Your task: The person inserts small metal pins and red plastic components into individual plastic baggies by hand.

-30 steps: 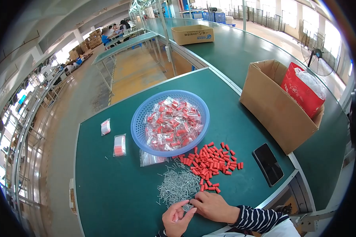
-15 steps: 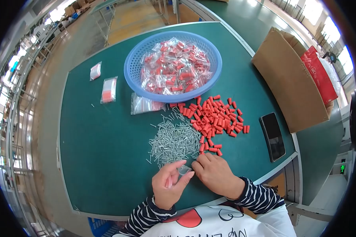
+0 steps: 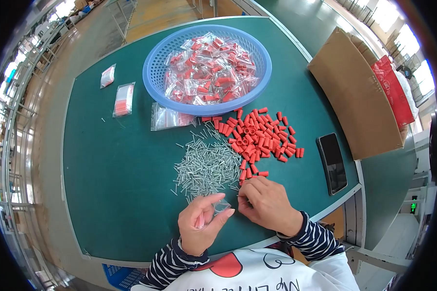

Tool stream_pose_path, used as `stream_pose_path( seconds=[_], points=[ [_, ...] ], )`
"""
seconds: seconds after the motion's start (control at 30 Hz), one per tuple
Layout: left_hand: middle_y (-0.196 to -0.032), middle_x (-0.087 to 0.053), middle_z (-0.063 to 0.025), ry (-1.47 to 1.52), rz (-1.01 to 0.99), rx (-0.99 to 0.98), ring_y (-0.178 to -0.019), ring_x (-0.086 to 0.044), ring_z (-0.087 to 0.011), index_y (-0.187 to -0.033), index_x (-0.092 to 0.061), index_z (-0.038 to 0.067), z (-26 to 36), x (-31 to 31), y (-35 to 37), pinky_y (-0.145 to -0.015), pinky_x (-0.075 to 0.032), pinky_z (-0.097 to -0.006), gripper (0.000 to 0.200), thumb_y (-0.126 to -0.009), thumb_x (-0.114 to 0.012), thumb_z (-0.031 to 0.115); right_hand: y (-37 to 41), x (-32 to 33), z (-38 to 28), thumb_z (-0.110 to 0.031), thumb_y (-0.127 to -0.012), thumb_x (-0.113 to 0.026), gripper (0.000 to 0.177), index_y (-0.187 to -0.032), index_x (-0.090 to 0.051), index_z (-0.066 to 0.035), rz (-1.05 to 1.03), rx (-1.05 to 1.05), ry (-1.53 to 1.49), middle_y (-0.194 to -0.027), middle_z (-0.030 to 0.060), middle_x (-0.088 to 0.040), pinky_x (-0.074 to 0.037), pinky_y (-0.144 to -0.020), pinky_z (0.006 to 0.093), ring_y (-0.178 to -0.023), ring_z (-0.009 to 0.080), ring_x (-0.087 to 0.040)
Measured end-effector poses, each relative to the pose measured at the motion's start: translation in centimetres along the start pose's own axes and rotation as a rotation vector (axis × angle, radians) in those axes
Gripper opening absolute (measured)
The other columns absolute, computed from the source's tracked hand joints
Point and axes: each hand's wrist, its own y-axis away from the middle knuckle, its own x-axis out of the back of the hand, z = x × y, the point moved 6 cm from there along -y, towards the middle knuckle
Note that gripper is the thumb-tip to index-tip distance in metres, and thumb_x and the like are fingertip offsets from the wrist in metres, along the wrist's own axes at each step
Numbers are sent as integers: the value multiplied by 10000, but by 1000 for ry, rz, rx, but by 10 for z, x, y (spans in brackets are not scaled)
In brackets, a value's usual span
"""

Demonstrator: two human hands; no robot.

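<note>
My left hand [image 3: 199, 224] holds a small clear bag [image 3: 221, 207] between thumb and forefinger, just below a pile of silver screws [image 3: 206, 167]. My right hand [image 3: 268, 204] is closed beside it, fingertips pinched at the lower edge of the heap of red caps [image 3: 262, 136]; what the fingertips hold is too small to make out. Above both piles stands a blue basket [image 3: 153, 92] full of clear bags with red caps inside. A stack of clear bags [image 3: 167, 118] lies partly under the basket's lower left rim.
Two packs of bags, one larger [image 3: 124, 100] and one smaller [image 3: 108, 76], lie on the green table [image 3: 116, 165] at the left. A black phone [image 3: 332, 164] is near the right edge, beside a cardboard box [image 3: 352, 97] holding a red bag [image 3: 394, 92].
The view has shifted, so the table items appear slightly higher and further left. My right hand's fingertips have moved slightly away from the bag in my left hand.
</note>
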Motion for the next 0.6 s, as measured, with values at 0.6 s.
stream_pose_path(
  seconds=[0.6],
  points=[
    [-792, -575, 17, 32, -80, 16, -598, -389, -35, -1151, -669, 4, -7, -17, 3, -541, -318, -194, 484, -691, -810, -50, 1, 28, -24, -48, -783, -758, 236, -1004, -682, -78, 176, 91, -475, -1010, 85, -664, -444, -777, 368, -865, 264, -628]
  ],
)
